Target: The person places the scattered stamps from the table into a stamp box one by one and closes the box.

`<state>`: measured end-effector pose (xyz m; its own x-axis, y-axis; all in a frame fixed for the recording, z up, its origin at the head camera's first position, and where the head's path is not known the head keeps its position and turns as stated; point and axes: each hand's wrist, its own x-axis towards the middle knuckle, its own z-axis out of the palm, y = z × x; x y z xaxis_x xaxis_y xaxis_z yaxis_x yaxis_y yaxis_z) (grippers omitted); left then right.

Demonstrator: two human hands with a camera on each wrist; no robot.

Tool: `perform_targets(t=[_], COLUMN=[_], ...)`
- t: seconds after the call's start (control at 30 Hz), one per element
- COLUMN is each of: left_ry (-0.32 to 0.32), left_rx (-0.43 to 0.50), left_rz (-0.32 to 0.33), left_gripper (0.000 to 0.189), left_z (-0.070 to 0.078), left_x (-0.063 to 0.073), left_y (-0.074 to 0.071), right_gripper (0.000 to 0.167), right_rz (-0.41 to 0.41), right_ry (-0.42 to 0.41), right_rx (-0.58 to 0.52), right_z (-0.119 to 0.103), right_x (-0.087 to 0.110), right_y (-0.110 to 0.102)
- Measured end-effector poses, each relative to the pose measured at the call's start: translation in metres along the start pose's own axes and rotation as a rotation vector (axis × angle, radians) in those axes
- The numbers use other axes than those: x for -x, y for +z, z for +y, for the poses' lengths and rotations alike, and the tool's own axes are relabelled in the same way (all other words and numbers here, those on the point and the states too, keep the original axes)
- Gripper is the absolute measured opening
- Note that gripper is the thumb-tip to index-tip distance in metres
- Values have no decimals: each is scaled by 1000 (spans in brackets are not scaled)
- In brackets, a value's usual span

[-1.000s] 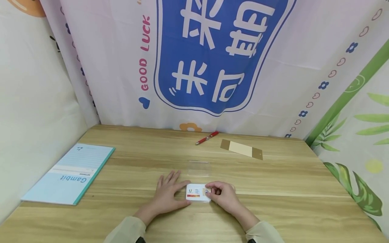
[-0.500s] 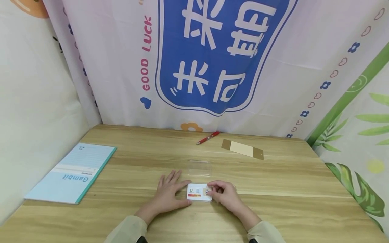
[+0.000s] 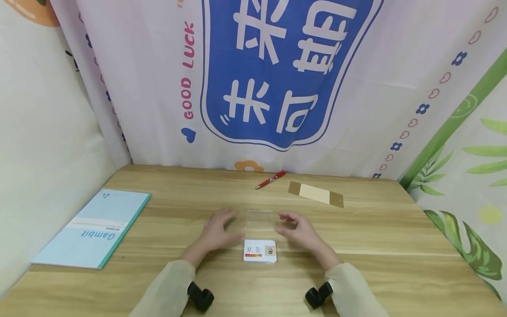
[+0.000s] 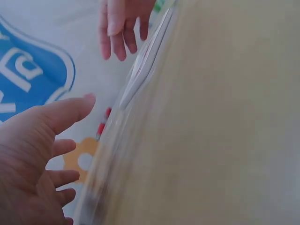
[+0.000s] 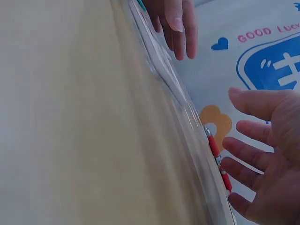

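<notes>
A white rectangular card [image 3: 253, 249] with a printed logo, an orange-red strip and a small square picture lies in a clear plastic base near the table's front. Just behind it rests a flat clear plastic lid [image 3: 260, 219]. My left hand [image 3: 215, 232] is at the lid's left side, thumb and fingers spread apart. On the other side, my right hand [image 3: 302, 232] has its fingertips close to the lid's right edge. Both wrist views show the left hand [image 4: 33, 159] and right hand [image 5: 267, 154] with relaxed fingers and nothing between them.
A light blue notebook [image 3: 93, 229] lies at the left of the wooden table [image 3: 190, 185]. Toward the back are a red pen [image 3: 270, 180] and a brown and cream paper strip [image 3: 315, 194]. A printed curtain [image 3: 158, 88] hangs behind the table.
Both hands have left the white card and moved forward to either side of the clear lid. My right hand has let go of the card's right end. Card and lid lie where they were.
</notes>
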<state>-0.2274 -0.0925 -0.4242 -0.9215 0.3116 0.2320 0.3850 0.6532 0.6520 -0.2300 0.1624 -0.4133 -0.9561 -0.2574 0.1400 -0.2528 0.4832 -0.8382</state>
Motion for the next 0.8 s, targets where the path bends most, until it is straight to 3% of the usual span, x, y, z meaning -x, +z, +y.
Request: perform_targets(t=[0.23, 0.47, 0.8], left_ry=[-44, -106, -146], left_rx=[-99, -151, -192], left_rz=[-69, -124, -128], left_gripper=[76, 76, 65], left_z=[-6, -7, -5], left_x=[-24, -33, -34], left_y=[0, 4, 9], right_gripper=[67, 72, 66], right_rz=[-67, -101, -100], right_ry=[-39, -32, -18], right_rx=[243, 413, 451], right_z=[11, 13, 14], right_x=[-21, -26, -27], right_y=[-2, 2, 5])
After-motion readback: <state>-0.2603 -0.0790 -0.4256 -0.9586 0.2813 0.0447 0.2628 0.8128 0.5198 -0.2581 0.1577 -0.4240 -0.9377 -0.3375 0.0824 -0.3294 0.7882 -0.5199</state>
